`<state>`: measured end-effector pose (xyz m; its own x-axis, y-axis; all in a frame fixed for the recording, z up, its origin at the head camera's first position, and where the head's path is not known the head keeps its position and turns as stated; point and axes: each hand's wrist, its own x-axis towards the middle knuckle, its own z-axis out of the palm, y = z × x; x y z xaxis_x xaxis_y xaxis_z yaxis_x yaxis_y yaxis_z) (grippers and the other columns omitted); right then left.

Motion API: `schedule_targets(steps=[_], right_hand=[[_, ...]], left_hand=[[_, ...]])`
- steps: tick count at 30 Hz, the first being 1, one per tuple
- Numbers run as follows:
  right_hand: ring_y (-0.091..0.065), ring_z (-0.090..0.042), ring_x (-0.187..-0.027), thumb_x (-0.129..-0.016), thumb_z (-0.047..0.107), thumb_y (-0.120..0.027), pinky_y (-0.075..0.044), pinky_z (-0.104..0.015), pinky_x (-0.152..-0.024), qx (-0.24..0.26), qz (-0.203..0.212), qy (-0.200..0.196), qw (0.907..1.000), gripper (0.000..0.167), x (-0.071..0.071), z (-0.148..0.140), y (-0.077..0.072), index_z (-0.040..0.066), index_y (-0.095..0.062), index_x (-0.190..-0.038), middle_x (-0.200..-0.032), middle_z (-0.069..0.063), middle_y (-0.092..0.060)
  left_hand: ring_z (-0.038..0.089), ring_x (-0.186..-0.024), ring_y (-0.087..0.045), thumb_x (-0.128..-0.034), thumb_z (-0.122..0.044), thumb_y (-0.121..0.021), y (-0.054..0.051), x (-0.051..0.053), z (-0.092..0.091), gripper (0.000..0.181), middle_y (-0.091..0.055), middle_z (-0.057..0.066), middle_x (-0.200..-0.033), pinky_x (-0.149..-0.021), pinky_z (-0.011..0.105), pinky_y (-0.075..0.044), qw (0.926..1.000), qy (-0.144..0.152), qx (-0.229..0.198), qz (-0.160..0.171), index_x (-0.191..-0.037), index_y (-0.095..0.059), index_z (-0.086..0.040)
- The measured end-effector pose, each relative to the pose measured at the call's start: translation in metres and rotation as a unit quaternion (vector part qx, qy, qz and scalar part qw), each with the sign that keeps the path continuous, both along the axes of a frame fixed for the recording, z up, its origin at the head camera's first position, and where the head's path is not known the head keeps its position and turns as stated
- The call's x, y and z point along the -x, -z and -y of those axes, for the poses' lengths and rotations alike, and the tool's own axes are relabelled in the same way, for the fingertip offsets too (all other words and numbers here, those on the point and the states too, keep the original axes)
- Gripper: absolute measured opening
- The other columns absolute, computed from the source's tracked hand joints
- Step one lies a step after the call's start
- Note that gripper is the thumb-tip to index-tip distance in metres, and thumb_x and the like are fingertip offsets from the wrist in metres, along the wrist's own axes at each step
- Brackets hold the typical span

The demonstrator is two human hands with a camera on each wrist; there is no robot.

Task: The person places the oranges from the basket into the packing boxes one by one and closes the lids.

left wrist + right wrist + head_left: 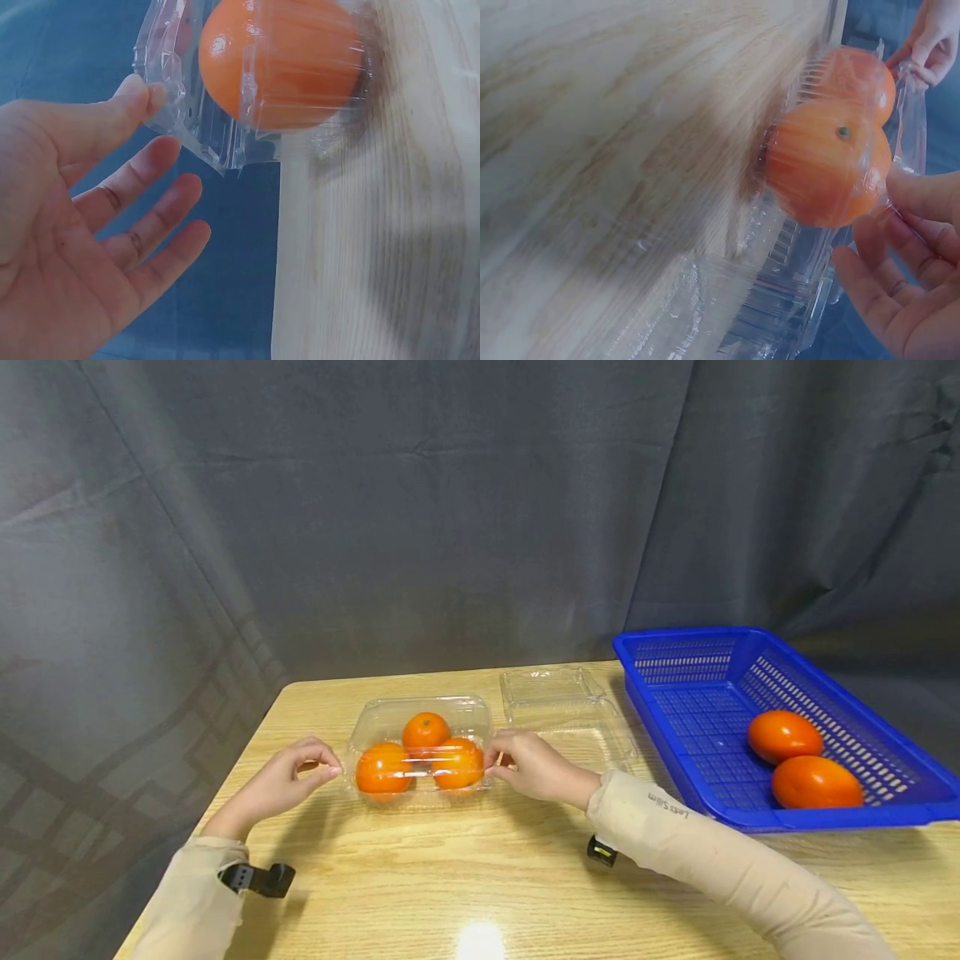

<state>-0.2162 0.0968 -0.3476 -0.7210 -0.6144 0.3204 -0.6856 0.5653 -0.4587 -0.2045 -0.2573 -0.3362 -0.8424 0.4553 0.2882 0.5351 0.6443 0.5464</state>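
Note:
A clear plastic clamshell box [420, 703] stands on the table with three oranges [426, 730] inside. Its see-through lid [431, 760] is partly raised, tilted over the two nearer oranges. At the box's left side, my left hand [296, 772] pinches the lid's edge between thumb and index finger; the other fingers are spread, as the left wrist view shows. My right hand [528, 764] pinches the opposite side of the lid. In the right wrist view, one orange [825, 165] with a green stem mark sits close to the right fingertips [900, 187].
A second clear clamshell box [566, 714] lies opened just right and behind. To the right, a blue plastic basket [675, 760] holds two orange fruits [785, 737]. Grey cloth [450, 527] hangs behind the wooden table [390, 885].

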Motion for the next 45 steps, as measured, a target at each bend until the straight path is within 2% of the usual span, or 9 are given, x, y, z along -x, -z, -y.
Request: schedule_targets(steps=[4, 9, 16, 20, 28, 36, 39, 42, 45], right_hand=[[-0.061, -0.012, -0.075, -0.081, 0.001, -0.068, -0.053, -0.019, -0.067, -0.005, 0.001, -0.002, 1.0, 0.007, -0.001, 0.001, 0.001, 0.006, -0.064, -0.08, -0.082, -0.003, -0.065], [-0.06, -0.011, -0.075, -0.082, 0.003, -0.068, -0.052, -0.018, -0.068, -0.015, 0.007, 0.004, 0.9998, 0.007, -0.003, 0.001, 0.002, 0.008, -0.064, -0.081, -0.083, -0.002, -0.065], [-0.059, -0.011, -0.075, -0.082, 0.005, -0.069, -0.05, -0.015, -0.067, -0.012, 0.001, -0.001, 0.9999, 0.006, -0.005, 0.001, 0.005, 0.008, -0.063, -0.081, -0.084, -0.002, -0.064], [-0.061, -0.014, -0.077, -0.082, 0.003, -0.068, -0.052, -0.017, -0.069, -0.012, -0.008, -0.008, 0.9999, 0.006, -0.005, 0.001, 0.005, 0.007, -0.064, -0.081, -0.084, -0.003, -0.065], [-0.061, -0.016, -0.079, -0.081, 0.004, -0.069, -0.054, -0.022, -0.071, -0.012, -0.017, -0.005, 0.9998, 0.006, -0.005, 0.002, 0.007, 0.008, -0.064, -0.081, -0.085, -0.002, -0.066], [-0.062, -0.017, -0.081, -0.082, 0.004, -0.069, -0.055, -0.023, -0.072, -0.018, -0.016, -0.006, 0.9997, 0.004, -0.007, 0.001, 0.005, 0.007, -0.065, -0.081, -0.087, -0.003, -0.066], [-0.061, -0.017, -0.082, -0.081, 0.006, -0.069, -0.055, -0.024, -0.073, -0.017, -0.011, -0.007, 0.9998, 0.004, -0.007, 0.001, 0.005, 0.007, -0.065, -0.082, -0.087, -0.003, -0.065], [-0.061, -0.017, -0.083, -0.08, 0.007, -0.071, -0.055, -0.026, -0.075, -0.018, -0.002, -0.004, 0.9998, 0.006, -0.008, 0.002, 0.005, 0.006, -0.065, -0.083, -0.088, -0.003, -0.065], [-0.061, -0.019, -0.086, -0.078, 0.006, -0.072, -0.054, -0.027, -0.078, -0.025, 0.009, 0.0, 0.9996, 0.011, -0.009, 0.002, 0.005, 0.004, -0.065, -0.085, -0.09, -0.004, -0.063]], left_hand=[[-0.003, -0.087, -0.049, -0.0846, -0.01, -0.066, 0.003, 0.0, 0.0, 0.004, -0.058, -0.003, -0.086, -0.083, 0.037, -0.053, 0.9999, -0.009, 0.007, -0.008, -0.081, -0.064, -0.011], [-0.002, -0.085, -0.05, -0.0829, -0.007, -0.067, 0.006, -0.001, 0.0, 0.008, -0.057, -0.005, -0.084, -0.08, 0.027, -0.051, 0.9996, -0.005, 0.013, -0.024, -0.08, -0.064, -0.014], [-0.004, -0.083, -0.049, -0.0809, -0.004, -0.068, 0.009, -0.001, -0.001, 0.01, -0.058, -0.005, -0.083, -0.075, 0.031, -0.051, 0.9991, -0.001, 0.034, -0.025, -0.078, -0.063, -0.013], [-0.004, -0.081, -0.05, -0.0801, -0.004, -0.068, 0.013, 0.0, -0.001, 0.01, -0.059, -0.007, -0.082, -0.075, 0.036, -0.051, 0.9985, -0.012, 0.05, -0.021, -0.077, -0.063, -0.012], [-0.003, -0.077, -0.052, -0.0817, -0.009, -0.068, 0.011, 0.0, -0.003, 0.004, -0.062, -0.005, -0.08, -0.082, 0.049, -0.051, 0.9975, -0.041, 0.055, 0.018, -0.078, -0.067, -0.01], [-0.001, -0.078, -0.054, -0.0841, -0.017, -0.068, 0.006, -0.002, -0.004, 0.005, -0.065, -0.005, -0.082, -0.083, 0.046, -0.05, 0.9957, -0.052, 0.059, 0.048, -0.082, -0.07, -0.013], [0.002, -0.079, -0.056, -0.0824, -0.019, -0.07, 0.006, -0.002, -0.004, 0.005, -0.065, -0.005, -0.083, -0.084, 0.047, -0.049, 0.9957, -0.048, 0.056, 0.056, -0.084, -0.07, -0.014], [0.008, -0.079, -0.057, -0.0778, -0.021, -0.075, 0.007, -0.003, -0.005, 0.009, -0.064, -0.006, -0.081, -0.083, 0.044, -0.049, 0.9966, -0.039, 0.054, 0.049, -0.083, -0.069, -0.015], [0.012, -0.077, -0.056, -0.072, -0.02, -0.079, 0.009, -0.003, -0.006, 0.017, -0.064, -0.003, -0.08, -0.077, 0.034, -0.049, 0.9976, -0.025, 0.056, 0.032, -0.081, -0.066, -0.014]])
